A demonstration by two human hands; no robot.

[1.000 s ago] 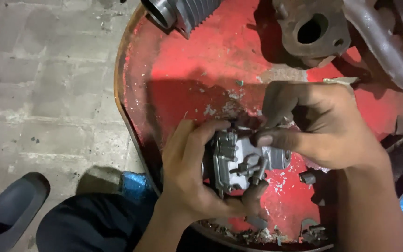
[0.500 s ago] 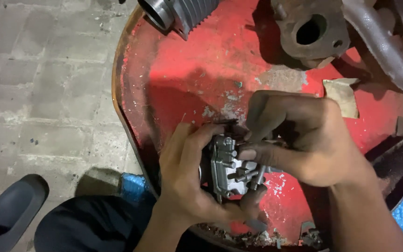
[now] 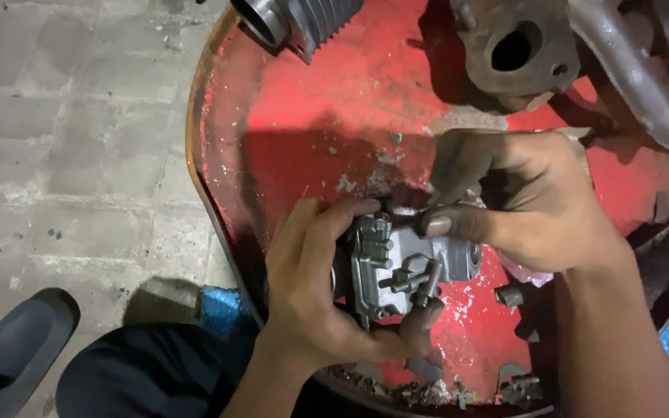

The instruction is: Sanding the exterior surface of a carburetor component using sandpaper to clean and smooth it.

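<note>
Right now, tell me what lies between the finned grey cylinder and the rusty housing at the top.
Head view: only bare red drum top separates the finned grey cylinder from the rusty housing.

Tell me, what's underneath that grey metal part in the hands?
Under the grey metal part lies the worn red round top. The left hand and right hand cover the spot directly beneath.
</note>
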